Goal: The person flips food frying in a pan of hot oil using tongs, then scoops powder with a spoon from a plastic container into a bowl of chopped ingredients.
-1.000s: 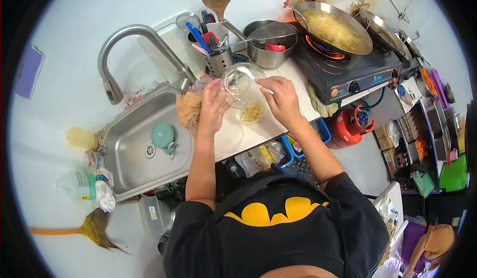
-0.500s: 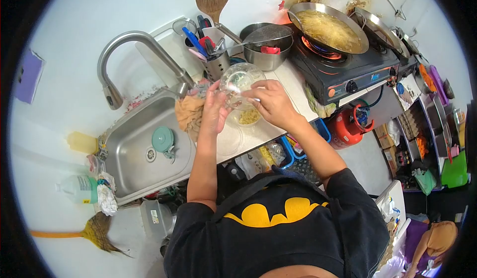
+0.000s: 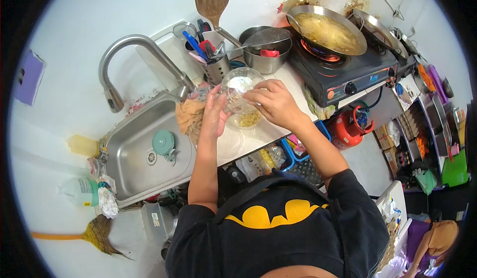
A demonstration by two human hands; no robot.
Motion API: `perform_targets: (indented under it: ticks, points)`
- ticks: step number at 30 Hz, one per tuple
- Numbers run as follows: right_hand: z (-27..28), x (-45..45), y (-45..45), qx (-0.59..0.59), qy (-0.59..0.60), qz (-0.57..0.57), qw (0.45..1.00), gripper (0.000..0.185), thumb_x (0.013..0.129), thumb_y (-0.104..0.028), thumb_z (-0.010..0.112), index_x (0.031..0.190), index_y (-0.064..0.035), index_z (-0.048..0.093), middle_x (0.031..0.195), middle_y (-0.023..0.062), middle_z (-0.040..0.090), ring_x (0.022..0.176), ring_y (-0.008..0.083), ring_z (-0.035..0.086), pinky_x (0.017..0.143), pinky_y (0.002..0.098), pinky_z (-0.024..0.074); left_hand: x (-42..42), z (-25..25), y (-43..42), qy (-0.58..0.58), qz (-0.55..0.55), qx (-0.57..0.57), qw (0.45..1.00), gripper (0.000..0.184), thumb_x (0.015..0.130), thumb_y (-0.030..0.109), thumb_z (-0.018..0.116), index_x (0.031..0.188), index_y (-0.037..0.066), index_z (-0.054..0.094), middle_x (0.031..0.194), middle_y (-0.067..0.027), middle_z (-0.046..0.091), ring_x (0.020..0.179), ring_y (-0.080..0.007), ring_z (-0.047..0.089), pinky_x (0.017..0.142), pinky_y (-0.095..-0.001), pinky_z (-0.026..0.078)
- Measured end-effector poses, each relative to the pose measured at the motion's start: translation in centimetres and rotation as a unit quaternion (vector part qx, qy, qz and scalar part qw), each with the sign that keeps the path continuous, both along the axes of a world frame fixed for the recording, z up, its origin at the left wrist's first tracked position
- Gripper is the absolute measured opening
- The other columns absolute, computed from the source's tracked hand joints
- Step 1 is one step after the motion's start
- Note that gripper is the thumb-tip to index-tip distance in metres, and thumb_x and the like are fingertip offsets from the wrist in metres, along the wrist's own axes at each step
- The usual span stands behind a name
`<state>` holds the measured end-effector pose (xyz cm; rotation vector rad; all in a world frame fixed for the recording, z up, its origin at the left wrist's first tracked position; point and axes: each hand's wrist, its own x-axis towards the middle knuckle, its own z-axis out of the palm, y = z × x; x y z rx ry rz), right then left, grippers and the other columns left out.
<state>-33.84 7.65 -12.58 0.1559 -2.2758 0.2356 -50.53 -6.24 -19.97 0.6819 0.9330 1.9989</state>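
Note:
A clear, see-through bowl (image 3: 238,79) is tilted over the counter, and my left hand (image 3: 215,115) grips its left side. My right hand (image 3: 272,101) is at the bowl's right edge with its fingers pinched together; what they hold, if anything, cannot be made out. Some small pale bits cling inside the clear bowl. Just beneath it, a second bowl with pale yellow chopped food (image 3: 249,120) stands on the counter, partly covered by the tilted bowl and my right hand. A round clear lid-like piece (image 3: 230,144) lies nearer to me.
Left is a steel sink (image 3: 130,171) with a green lidded item (image 3: 163,142) and a faucet (image 3: 141,39). A tan cloth (image 3: 190,116) lies by its edge. Behind stand a utensil holder (image 3: 217,70) and steel pot (image 3: 271,63). Right, a wok of oil (image 3: 325,32) sits over a lit burner.
The clear bowl has turned and tipped lower, toward the bowl of chopped food. My right fingers have shifted slightly left and down along it; my left hand keeps its grip.

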Motion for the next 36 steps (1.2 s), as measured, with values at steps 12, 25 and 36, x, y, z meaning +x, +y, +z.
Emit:
perform_targets:
  ticks: [12,25,36]
  points:
    - [0.6,0.3,0.2,0.03,-0.006,-0.005,1.0,0.029,0.074,-0.011,0.07,0.103,-0.016,0.068,0.098,0.0005,0.066,0.099,0.0223,0.059,0.086,0.0377,0.0462,0.5,0.5,-0.3,0.009,-0.014,-0.016,1.0,0.054,0.094,0.026,0.06,0.138,0.011,0.034,0.131,-0.0107,0.051,0.119,-0.0226,0.052,0.09,-0.0417,0.05]
    - [-1.3,1.8,1.0,-0.052,-0.054,0.015,0.997,0.023,0.083,-0.014,0.066,0.105,-0.0149,0.068,0.095,0.006,0.066,0.098,0.0253,0.059,0.086,0.0382,0.0454,-0.4,-0.1,-0.1,0.054,-0.021,0.035,0.998,0.049,0.095,0.016,0.056,0.138,0.015,0.033,0.14,-0.01,0.044,0.124,-0.0241,0.049,0.094,-0.0477,0.051]
    - [-2.0,2.6,0.8,-0.066,-0.068,0.008,0.995,0.022,0.082,-0.012,0.066,0.104,-0.0122,0.068,0.1,0.0061,0.067,0.095,0.0263,0.061,0.085,0.038,0.0464,0.2,0.5,0.0,0.067,-0.015,0.021,0.997,0.056,0.09,0.013,0.063,0.138,0.013,0.034,0.143,-0.0073,0.036,0.126,-0.0223,0.045,0.094,-0.043,0.052]
